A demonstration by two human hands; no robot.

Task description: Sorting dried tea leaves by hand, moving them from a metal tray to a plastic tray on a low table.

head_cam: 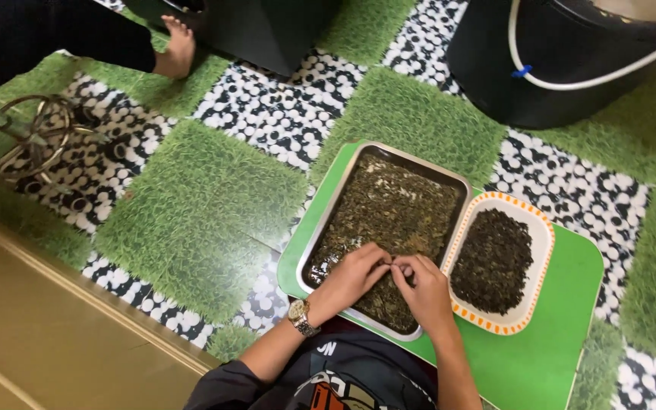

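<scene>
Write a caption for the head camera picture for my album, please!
Both hands, left hand and right hand, pinch dried leaves over a metal tray beside a white orange-rimmed dish of dark leaves.

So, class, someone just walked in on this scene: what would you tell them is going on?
A person sits on the floor with both hands over a metal tray of dried green leaves. The left hand and right hand meet at the fingertips, pinching small bits of leaf over the tray's near end. Beside it, a white dish with an orange rim holds darker leaf matter. Both sit on a green board.
</scene>
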